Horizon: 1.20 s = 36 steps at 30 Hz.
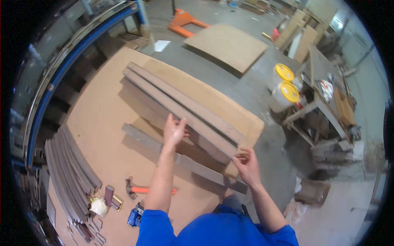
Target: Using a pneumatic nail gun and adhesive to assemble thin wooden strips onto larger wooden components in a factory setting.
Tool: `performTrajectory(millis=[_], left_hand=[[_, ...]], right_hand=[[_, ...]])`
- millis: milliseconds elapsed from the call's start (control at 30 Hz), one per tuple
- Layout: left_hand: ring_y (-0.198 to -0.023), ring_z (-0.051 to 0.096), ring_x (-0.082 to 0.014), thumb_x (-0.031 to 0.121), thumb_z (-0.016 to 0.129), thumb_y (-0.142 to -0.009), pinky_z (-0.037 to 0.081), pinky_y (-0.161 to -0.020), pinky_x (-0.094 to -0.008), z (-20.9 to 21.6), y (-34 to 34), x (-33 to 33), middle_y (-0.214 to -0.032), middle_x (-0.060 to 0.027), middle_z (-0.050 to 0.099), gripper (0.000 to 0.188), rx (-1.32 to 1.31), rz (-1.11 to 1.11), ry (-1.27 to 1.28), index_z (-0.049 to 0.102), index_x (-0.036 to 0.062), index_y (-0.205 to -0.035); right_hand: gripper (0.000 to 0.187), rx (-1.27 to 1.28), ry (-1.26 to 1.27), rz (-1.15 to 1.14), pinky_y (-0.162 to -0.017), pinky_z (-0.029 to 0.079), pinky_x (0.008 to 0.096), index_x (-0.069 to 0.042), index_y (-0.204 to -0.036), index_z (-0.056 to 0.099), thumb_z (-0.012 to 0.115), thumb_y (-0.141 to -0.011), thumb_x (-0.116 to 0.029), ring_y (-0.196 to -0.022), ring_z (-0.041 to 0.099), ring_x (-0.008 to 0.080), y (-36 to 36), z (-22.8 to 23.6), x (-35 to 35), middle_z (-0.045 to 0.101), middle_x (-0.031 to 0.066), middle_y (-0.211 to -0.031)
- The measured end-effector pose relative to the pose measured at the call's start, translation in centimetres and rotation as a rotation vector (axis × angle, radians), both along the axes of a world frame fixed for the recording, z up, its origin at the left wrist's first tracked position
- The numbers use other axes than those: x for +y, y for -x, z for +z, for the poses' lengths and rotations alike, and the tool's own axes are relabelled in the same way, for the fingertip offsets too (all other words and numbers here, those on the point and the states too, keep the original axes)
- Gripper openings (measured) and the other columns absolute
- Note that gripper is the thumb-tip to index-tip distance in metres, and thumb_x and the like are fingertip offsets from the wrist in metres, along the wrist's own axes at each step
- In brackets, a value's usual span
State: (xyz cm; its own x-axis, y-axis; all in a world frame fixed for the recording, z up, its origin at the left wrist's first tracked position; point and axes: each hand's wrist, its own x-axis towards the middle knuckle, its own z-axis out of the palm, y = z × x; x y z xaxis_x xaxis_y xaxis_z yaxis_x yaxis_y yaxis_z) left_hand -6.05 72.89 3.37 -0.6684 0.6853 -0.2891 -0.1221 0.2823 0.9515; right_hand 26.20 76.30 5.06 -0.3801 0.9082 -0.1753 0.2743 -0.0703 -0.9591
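Note:
Long narrow grey-brown boards [180, 108] lie side by side on a large tan sheet [98, 90], with a dark gap between them. My left hand [175, 132] is at the near edge of these boards around mid-length, its fingers apart and the tips by the edge. At their right end, my right hand [247, 167] has its thumb and curled fingers at the corner of the nearer board. Another narrow grey strip [197, 166] runs roughly parallel, closer to me, passing below my left forearm.
Left of me are a stack of curved grey strips [69, 172], a hammer [133, 188] with an orange handle, and a blue tool [135, 215]. Beyond are an orange pallet jack [184, 22], a tan panel [227, 45], yellow-lidded buckets [289, 92] and a cluttered workbench [316, 88].

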Motion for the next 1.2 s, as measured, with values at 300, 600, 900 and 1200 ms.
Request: performTrajectory(millis=[300, 600, 900, 1200], left_hand=[[-0.067, 0.072, -0.0199, 0.023, 0.063, -0.103, 0.058, -0.054, -0.0314, 1.9, -2.0, 0.9, -0.093, -0.0171, 0.07, 0.082, 0.103, -0.007, 0.069, 0.014, -0.0088, -0.162], [-0.069, 0.069, -0.0181, 0.028, 0.066, -0.102, 0.057, -0.059, -0.0297, 2.6, -3.3, 0.6, -0.096, -0.0147, 0.068, 0.078, -0.011, 0.067, 0.025, 0.027, -0.0069, -0.16], [-0.102, 0.059, -0.019, 0.026, 0.067, -0.1, 0.05, -0.091, -0.0342, -2.8, 0.0, -10.9, -0.122, -0.0111, 0.062, 0.057, 0.644, 0.408, 0.1, 0.05, 0.0019, -0.149], [-0.109, 0.061, -0.0237, 0.026, 0.069, -0.097, 0.048, -0.098, -0.0382, -6.2, -6.0, -13.6, -0.122, -0.0151, 0.064, 0.065, 0.055, 0.403, 0.001, 0.044, -0.0006, -0.151]], right_hand=[[0.042, -0.016, -0.063, -0.06, -0.087, 0.06, 0.0346, -0.001, -0.127, 0.059, 0.078, -0.092, -0.016, -0.102, 0.074, 0.0235, 0.7, 1.2, 0.3, 0.072, 0.0163, -0.115], [0.044, 0.014, 0.041, -0.103, -0.086, 0.057, 0.0321, -0.003, -0.131, 0.059, 0.077, -0.092, -0.011, -0.103, 0.071, 0.0214, -0.5, 0.7, -0.1, 0.068, 0.0125, -0.12], [0.043, -0.462, -0.034, -0.019, -0.096, 0.053, 0.0367, -0.005, -0.133, 0.063, 0.074, -0.093, -0.018, -0.12, 0.064, 0.0235, -13.9, -0.3, -3.3, 0.067, 0.013, -0.128], [0.052, -0.105, 0.429, -0.077, -0.099, 0.051, 0.0361, -0.006, -0.142, 0.058, 0.073, -0.094, -0.02, -0.115, 0.059, 0.0195, -20.0, -3.8, -7.4, 0.061, 0.0091, -0.134]])
